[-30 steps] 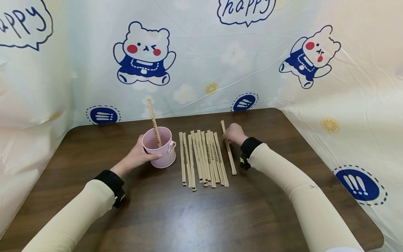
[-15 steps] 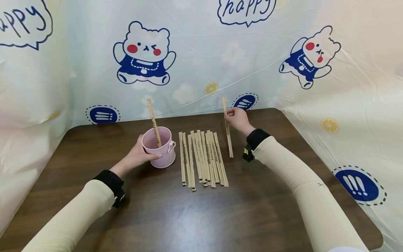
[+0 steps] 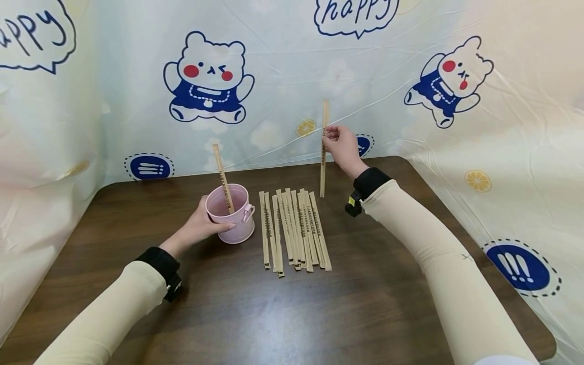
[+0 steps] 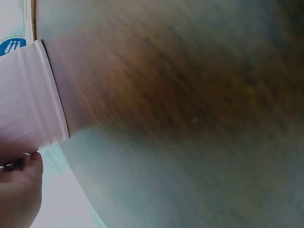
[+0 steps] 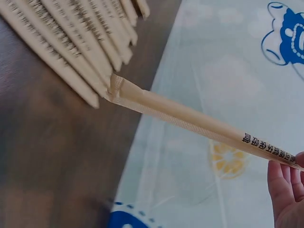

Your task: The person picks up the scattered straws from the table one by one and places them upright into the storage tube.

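Note:
A small pink bucket (image 3: 234, 232) stands on the table at the left, and my left hand (image 3: 199, 223) grips it round its side, thumb across the front. One paper-wrapped straw (image 3: 223, 178) leans upright inside it. My right hand (image 3: 343, 147) pinches another paper-wrapped straw (image 3: 323, 172) near its middle and holds it upright above the back of the table. Dark printed characters show on this straw's wrapper in the right wrist view. Between the hands, several wrapped straws (image 3: 296, 230) lie side by side in a loose row.
The brown wooden table (image 3: 274, 324) ends at the back against a pale printed cloth (image 3: 292, 76) with cartoon bears. The bucket's small side handle lug (image 3: 249, 212) points toward the row of straws.
My right hand has lifted its straw off the table, up and slightly left, and the straw has turned upright. The left hand and bucket have stayed still.

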`<control>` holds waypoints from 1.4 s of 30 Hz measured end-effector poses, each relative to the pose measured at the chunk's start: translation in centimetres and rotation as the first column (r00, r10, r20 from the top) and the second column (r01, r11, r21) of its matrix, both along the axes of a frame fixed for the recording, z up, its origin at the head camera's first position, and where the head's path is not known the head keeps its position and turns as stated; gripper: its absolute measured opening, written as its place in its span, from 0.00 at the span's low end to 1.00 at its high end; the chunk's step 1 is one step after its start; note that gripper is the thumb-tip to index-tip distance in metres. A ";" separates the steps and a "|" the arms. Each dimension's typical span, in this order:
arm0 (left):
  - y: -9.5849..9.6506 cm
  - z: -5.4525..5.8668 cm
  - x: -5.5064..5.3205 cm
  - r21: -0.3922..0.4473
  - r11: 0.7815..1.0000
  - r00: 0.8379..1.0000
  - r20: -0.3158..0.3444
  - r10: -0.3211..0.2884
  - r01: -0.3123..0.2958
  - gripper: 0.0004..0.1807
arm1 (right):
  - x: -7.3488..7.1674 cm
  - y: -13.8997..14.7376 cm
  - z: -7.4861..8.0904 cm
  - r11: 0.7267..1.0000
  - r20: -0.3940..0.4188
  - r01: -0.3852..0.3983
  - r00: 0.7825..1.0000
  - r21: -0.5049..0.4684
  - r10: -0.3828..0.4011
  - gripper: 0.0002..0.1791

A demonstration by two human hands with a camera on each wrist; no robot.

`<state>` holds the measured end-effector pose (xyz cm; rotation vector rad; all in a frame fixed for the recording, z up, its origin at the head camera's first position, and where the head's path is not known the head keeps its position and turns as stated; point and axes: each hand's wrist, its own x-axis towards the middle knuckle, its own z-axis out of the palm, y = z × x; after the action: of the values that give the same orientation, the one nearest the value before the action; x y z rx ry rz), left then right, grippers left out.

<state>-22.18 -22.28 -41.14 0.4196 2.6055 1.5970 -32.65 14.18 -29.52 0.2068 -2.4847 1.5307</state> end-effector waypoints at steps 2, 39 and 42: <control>0.0 0.0 0.0 0.001 1.000 1.000 0.000 0.003 -0.003 0.52 | -0.1 -0.6 0.6 1.000 -0.023 -0.010 1.000 0.011 0.010 0.18; 0.1 0.3 0.1 0.002 1.000 0.999 0.035 -0.021 0.021 0.52 | 4.3 -13.3 6.0 0.936 -0.232 -0.343 0.920 -0.080 0.317 0.17; 0.1 0.4 0.2 0.014 1.000 0.999 0.035 -0.028 0.027 0.52 | 4.5 -13.9 5.7 0.929 -0.229 -0.349 0.921 -0.122 0.316 0.16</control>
<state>-22.00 -22.15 -40.76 0.4225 2.5538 1.5993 -28.14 0.24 -23.80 0.7567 -2.2338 1.7261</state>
